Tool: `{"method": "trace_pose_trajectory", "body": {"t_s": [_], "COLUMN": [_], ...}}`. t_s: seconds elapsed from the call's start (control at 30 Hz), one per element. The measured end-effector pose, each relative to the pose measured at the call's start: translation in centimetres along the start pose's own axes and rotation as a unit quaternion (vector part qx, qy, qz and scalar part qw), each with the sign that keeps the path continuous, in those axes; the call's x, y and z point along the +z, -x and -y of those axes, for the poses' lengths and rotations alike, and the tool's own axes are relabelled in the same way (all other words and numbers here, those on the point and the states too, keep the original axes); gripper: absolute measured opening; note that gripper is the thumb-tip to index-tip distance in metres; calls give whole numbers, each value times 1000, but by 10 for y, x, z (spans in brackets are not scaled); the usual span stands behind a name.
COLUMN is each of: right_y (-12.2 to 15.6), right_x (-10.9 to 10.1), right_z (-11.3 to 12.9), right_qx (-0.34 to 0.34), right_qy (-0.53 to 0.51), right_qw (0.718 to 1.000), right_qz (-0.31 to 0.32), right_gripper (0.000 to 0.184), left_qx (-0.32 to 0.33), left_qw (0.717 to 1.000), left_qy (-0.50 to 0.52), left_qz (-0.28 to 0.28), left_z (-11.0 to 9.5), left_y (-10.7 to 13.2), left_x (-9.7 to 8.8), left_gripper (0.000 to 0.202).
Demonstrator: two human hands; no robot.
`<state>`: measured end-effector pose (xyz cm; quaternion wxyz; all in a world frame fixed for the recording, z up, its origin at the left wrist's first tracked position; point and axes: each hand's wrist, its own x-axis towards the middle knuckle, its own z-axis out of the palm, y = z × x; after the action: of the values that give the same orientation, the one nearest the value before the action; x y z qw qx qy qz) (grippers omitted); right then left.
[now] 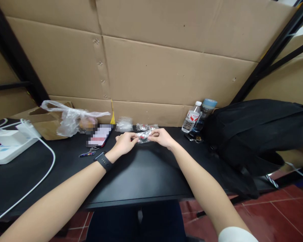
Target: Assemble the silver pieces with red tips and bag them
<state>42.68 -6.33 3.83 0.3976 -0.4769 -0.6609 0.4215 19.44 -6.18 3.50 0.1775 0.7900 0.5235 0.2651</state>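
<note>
A small clear plastic packet (143, 136) with something red and dark inside is stretched between my two hands, just above the black table. My left hand (126, 143), with a dark watch on its wrist, pinches the packet's left end. At the right end, the fingers of my right hand (163, 137) are closed on it. Right behind lie similar clear packets (142, 127) with red marks, against the cardboard. To their left sits a stack of clear plastic bags (124, 124). What exactly the held packet contains is too small to make out.
A phone (100, 135) with a keychain lies left of my hands, before a tied plastic bag (70, 121) and a cardboard box (49, 126). A power strip (12, 148) with white cables is far left. On the right stand a water bottle (191, 117), a blue-lidded bottle (207, 107) and a black backpack (252, 134).
</note>
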Motion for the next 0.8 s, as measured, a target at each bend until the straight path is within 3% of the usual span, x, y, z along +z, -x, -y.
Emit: {"method": "trace_pose_trajectory", "body": {"t_s": [0.17, 0.3, 0.4, 0.5, 0.67, 0.8], "right_y": [1, -8, -25, -47, -83, -103], "right_x": [-3, -28, -53, -67, -60, -45], "right_z": [7, 12, 8, -1, -15, -22], "right_qx": [0, 6, 97, 151, 187, 181], "right_qy": [15, 18, 57, 89, 125, 171], "right_qw": [1000, 994, 969, 954, 949, 944], "right_qz": [-9, -111, -219, -242, -221, -218], "right_gripper": [33, 26, 19, 17, 16, 11], "left_qx": [18, 60, 115, 141, 181, 185], "left_qw": [1000, 997, 987, 981, 977, 980], "left_qy": [3, -28, -95, -123, -111, -77], "left_qz": [6, -37, -64, -47, -2, 3], "left_z": [-3, 4, 16, 30, 44, 46], "left_y": [1, 1, -2, -8, -16, -18], "left_x": [1, -2, -12, -25, -36, -33], "left_gripper": [21, 34, 31, 25, 24, 38]}}
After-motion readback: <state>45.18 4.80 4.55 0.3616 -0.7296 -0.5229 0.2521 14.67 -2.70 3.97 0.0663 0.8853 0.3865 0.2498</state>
